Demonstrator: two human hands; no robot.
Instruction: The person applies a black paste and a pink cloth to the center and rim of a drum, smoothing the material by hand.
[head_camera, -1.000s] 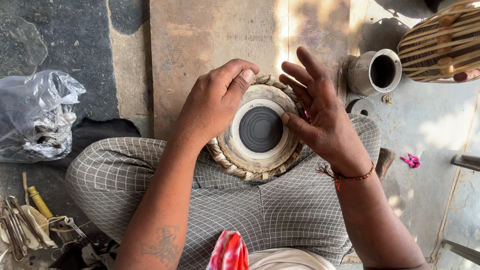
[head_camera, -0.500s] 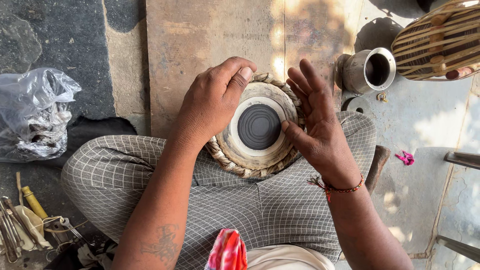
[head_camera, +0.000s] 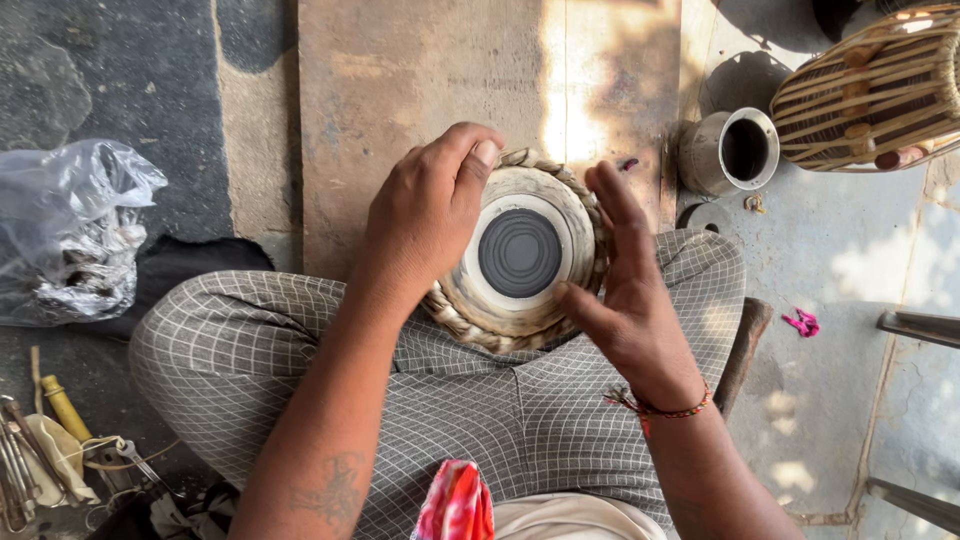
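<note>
The person sat cross-legged on the floor (head_camera: 150, 130), checked trousers (head_camera: 300, 340) filling the near part of the scene, a stone slab (head_camera: 400, 90) lying beyond the knees. Far right stood a big laced drum (head_camera: 870, 90) and, just left of it, a metal cup (head_camera: 735, 150). Far left lay a plastic bag (head_camera: 70, 240); tools (head_camera: 50, 450) were heaped at the near left.

The small drum (head_camera: 520, 255) rested in the lap against the slab's near edge, its head facing up: pale skin, black centre patch, braided rim all round. It looked assembled and whole, so what was left seemed to be checking or adjusting rather than building, though I could not tell how far that had got.

The left hand (head_camera: 425, 215) lay cupped over the drum's left rim, gripping it, thumb on the far edge. The right hand (head_camera: 625, 290) was open, fingers spread upright along the right rim, thumb touching the skin, grasping nothing.
</note>
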